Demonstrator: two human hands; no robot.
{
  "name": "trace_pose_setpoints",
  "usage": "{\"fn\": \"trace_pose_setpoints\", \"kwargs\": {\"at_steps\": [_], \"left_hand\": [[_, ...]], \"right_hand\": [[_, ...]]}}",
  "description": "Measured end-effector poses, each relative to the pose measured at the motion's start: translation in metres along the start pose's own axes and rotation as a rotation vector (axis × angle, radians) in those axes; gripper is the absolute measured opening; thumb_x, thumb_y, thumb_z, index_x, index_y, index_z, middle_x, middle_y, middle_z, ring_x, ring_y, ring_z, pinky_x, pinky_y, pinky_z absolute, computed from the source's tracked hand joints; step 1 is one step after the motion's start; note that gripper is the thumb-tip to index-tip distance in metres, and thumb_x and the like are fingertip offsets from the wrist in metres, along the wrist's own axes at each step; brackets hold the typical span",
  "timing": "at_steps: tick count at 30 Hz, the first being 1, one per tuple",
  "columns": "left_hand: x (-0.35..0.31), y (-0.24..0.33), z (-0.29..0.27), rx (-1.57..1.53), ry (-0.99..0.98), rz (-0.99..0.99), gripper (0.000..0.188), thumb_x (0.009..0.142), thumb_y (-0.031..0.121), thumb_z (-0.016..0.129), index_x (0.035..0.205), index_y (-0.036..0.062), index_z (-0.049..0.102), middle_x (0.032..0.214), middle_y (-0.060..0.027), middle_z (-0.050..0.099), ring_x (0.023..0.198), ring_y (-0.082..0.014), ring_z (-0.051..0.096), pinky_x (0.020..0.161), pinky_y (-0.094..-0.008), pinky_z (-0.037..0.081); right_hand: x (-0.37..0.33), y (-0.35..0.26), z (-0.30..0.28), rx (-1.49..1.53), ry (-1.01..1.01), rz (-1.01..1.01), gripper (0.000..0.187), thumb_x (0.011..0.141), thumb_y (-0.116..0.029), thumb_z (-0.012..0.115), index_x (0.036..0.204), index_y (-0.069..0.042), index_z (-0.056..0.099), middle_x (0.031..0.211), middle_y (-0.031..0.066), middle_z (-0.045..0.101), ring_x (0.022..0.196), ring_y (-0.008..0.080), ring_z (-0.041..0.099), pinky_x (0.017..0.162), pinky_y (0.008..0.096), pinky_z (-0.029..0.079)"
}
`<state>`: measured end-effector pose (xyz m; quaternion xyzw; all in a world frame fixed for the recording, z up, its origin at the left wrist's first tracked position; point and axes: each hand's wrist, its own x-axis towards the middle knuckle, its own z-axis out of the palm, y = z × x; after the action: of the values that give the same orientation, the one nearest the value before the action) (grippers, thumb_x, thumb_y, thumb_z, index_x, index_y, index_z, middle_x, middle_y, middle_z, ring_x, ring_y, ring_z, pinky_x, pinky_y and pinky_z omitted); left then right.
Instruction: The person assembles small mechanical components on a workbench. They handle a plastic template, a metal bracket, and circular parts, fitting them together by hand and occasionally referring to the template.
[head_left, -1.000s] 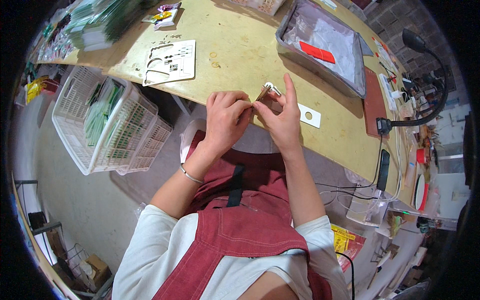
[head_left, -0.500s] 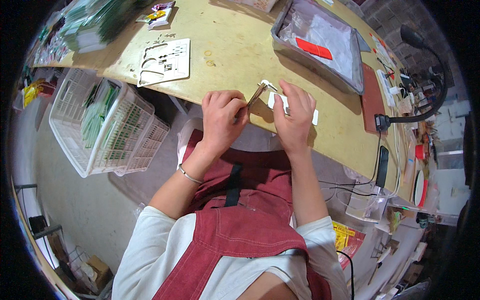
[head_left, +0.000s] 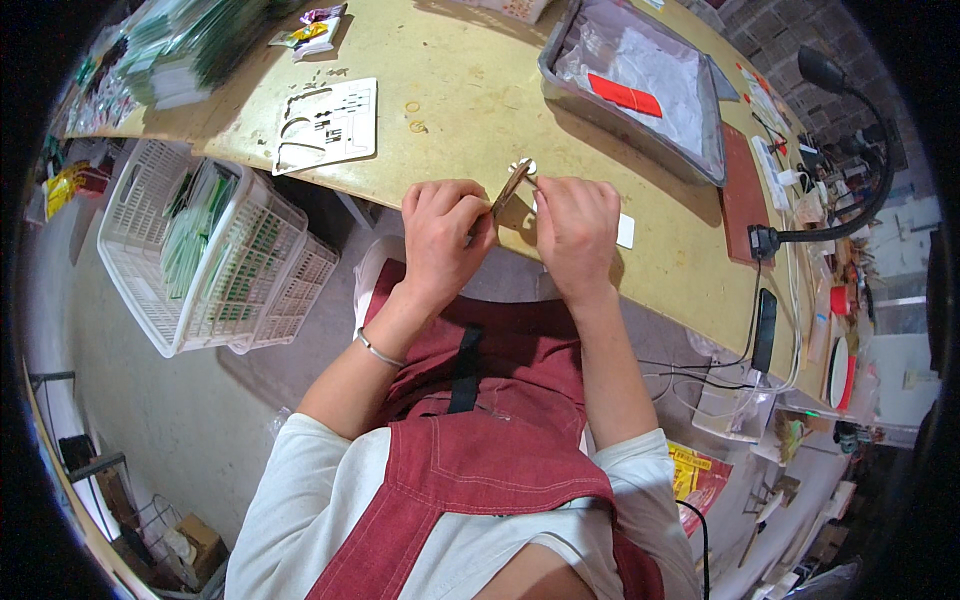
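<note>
My left hand (head_left: 445,235) is closed round a slim brownish metal tool (head_left: 511,190), which looks like tweezers or narrow pliers and slants up and away over the table edge. At its far tip sits a small white rounded piece (head_left: 522,165). Just right of that tip, my right hand (head_left: 580,230) has thumb and fingers pinched together; what lies between them is too small to make out. Partly hidden behind the right hand, a white card (head_left: 626,231) lies on the table.
A white board (head_left: 328,120) with small dark parts lies to the left on the yellowish table (head_left: 450,90). A grey tray (head_left: 640,135) holds plastic and a red packet (head_left: 625,94). White baskets (head_left: 200,260) stand lower left; a black gooseneck lamp (head_left: 870,215) rises at the right.
My right hand has moved slightly left, toward the tool's tip, and its spread fingers have closed into a pinch. The left hand has stayed nearly still with the tool.
</note>
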<state>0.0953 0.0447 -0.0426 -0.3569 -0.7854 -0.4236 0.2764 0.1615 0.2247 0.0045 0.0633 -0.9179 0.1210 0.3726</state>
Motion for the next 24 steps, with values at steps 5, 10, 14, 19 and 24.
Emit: {"fn": "trace_pose_setpoints", "kwargs": {"at_steps": [5,10,14,19,24], "left_hand": [[0.000,0.000,0.001,0.010,0.012,0.004,0.025,0.074,0.002,0.081,0.095,0.0108,0.070,0.108,-0.0027,0.072,0.102,-0.0260,0.066,0.097,-0.0418,0.045],[-0.002,-0.003,0.004,0.004,0.021,-0.004,0.025,0.073,0.003,0.081,0.094,0.0116,0.070,0.108,-0.0013,0.072,0.102,-0.0248,0.066,0.096,-0.0412,0.045],[-0.001,0.000,0.002,0.011,0.012,-0.011,0.025,0.073,0.005,0.082,0.093,0.0121,0.070,0.107,-0.0010,0.072,0.102,-0.0240,0.066,0.096,-0.0407,0.044],[-0.002,0.000,0.000,0.025,-0.001,-0.027,0.024,0.073,0.006,0.081,0.093,0.0123,0.070,0.107,-0.0006,0.072,0.102,-0.0234,0.066,0.096,-0.0409,0.044],[-0.002,-0.001,0.002,0.017,0.013,-0.020,0.023,0.073,0.006,0.081,0.092,0.0121,0.070,0.107,-0.0005,0.072,0.101,-0.0234,0.066,0.096,-0.0412,0.044]], "right_hand": [[-0.006,-0.003,0.003,0.170,-0.042,0.121,0.011,0.093,-0.010,0.073,0.103,-0.004,0.073,0.095,0.0117,0.070,0.092,0.0325,0.066,0.091,0.0448,0.046],[-0.002,-0.011,-0.002,0.334,-0.041,0.236,0.010,0.098,-0.012,0.071,0.101,-0.002,0.072,0.093,0.0125,0.071,0.089,0.0348,0.065,0.087,0.0436,0.047],[-0.001,-0.011,-0.003,0.393,-0.076,0.306,0.016,0.103,-0.016,0.067,0.101,-0.001,0.071,0.092,0.0142,0.071,0.088,0.0356,0.064,0.086,0.0446,0.048],[-0.002,-0.010,0.001,0.537,-0.091,0.492,0.026,0.109,-0.022,0.061,0.100,0.000,0.069,0.089,0.0153,0.072,0.085,0.0325,0.067,0.081,0.0437,0.051],[0.000,0.000,0.007,0.636,-0.080,0.584,0.029,0.112,-0.023,0.059,0.102,0.002,0.069,0.087,0.0064,0.070,0.080,0.0146,0.065,0.073,0.0315,0.052]]}}
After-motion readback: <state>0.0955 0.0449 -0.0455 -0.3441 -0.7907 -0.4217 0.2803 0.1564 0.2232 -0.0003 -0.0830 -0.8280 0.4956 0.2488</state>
